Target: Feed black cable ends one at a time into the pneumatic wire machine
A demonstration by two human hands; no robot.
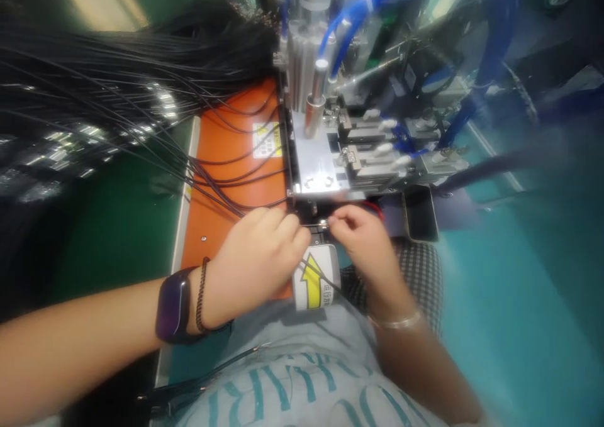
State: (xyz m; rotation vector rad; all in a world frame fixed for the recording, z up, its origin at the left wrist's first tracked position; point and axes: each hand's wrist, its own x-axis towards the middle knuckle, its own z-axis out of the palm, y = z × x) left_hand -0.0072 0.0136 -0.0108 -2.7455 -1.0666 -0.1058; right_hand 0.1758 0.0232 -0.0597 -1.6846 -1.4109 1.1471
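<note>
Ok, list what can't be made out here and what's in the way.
All in the head view:
The fingertips of the left hand and anything they hold: hidden by the back of that hand.
The small shiny part by the right hand: too small to identify.
The black cables at upper left: blurred and overlapping, so uncountable.
The lower front of the shirt: cut off by the bottom edge.

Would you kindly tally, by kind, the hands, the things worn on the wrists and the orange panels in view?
Hands: 2 (left hand, right hand)
Dark wristwatches: 1 (dark watch)
Dark bracelets: 1 (dark bracelet)
Pale bangles: 1 (pale bangle)
Orange panels: 1 (orange panel)
Total: 6
</note>
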